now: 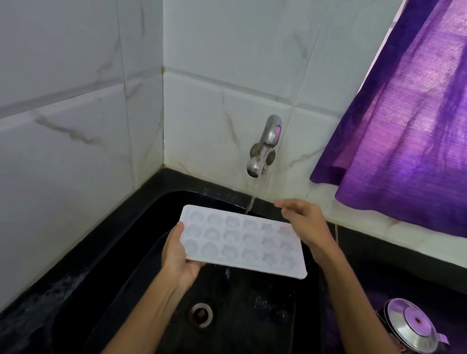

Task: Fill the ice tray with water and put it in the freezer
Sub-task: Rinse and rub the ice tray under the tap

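The left hand (180, 256) grips the ice tray (241, 241) by its nine o'clock end, long axis running three to nine, level over the sink (127, 251). The right hand (306, 221), fingers loose and empty, hovers at two o'clock. The tap (267, 142) runs at twelve, its stream meeting the far edge.

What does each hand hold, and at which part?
The left hand grips the ice tray at its left short end. The right hand holds nothing.
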